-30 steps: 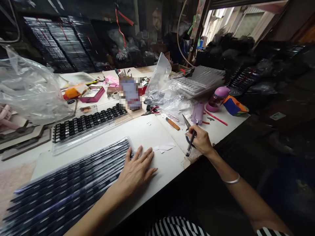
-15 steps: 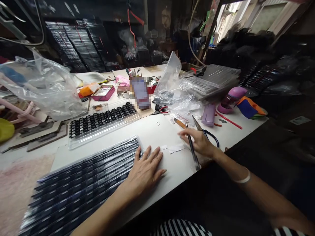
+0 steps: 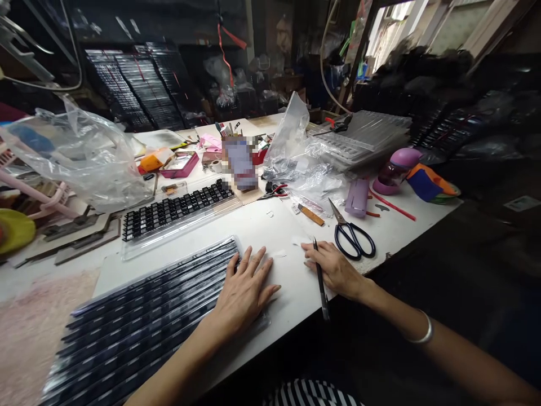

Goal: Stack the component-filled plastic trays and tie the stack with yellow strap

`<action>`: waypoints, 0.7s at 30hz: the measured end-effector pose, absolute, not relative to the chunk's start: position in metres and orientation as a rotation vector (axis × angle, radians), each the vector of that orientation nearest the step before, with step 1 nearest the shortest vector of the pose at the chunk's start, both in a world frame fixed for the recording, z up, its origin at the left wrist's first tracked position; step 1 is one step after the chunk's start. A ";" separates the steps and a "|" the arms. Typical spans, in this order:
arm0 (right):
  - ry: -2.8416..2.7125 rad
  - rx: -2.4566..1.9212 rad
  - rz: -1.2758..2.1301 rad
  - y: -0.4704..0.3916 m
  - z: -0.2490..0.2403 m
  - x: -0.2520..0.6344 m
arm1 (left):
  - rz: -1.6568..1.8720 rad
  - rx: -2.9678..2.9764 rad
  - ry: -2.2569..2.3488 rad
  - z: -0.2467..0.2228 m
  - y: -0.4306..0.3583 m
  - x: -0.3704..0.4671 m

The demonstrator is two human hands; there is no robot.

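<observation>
At the right end of the clear tray of dark strips, the left hand is lying palm down with its fingers spread, gripping nothing; the forefinger is overlapping the tray's corner, though how firmly it is pressing cannot be told. To the right of the tray, well apart from it, the right hand is gripping a black pen, which is slanting across the fingers with its pointed end facing away from the person. A thin white slip is lying just to the right of the tray; a pale scrap is showing farther right of it, near the right fingertips, too blurred to tell whether they are touching it. Farther right of the tray, dark-handled scissors are lying with their blades pointing away from the person. Beyond the tray's far right corner, an orange-handled tool and red-handled pliers are resting on the white table. Behind the tray, rows of small black parts are standing.
</observation>
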State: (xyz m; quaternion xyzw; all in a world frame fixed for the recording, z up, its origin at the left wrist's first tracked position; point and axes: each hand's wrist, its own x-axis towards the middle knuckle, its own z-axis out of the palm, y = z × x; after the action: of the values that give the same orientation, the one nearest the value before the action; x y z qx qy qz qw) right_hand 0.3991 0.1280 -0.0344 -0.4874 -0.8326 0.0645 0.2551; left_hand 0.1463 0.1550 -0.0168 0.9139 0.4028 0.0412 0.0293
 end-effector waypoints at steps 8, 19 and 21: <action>-2.092 -1.617 0.154 0.167 -0.038 0.404 | 0.068 2.835 1.240 -0.013 0.153 0.147; -1.919 -1.617 0.254 0.223 -0.030 0.409 | 0.152 2.787 1.246 -0.016 0.152 0.143; -1.866 -1.567 0.309 0.208 -0.022 0.404 | 0.161 2.772 1.234 -0.016 0.151 0.142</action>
State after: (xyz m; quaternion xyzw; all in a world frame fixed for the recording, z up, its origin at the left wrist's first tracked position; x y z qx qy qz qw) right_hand 0.4044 0.2084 -0.0223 -0.6010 -0.7154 0.1185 0.3361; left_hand 0.1423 0.1514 -0.0158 0.9111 0.4056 0.0529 0.0517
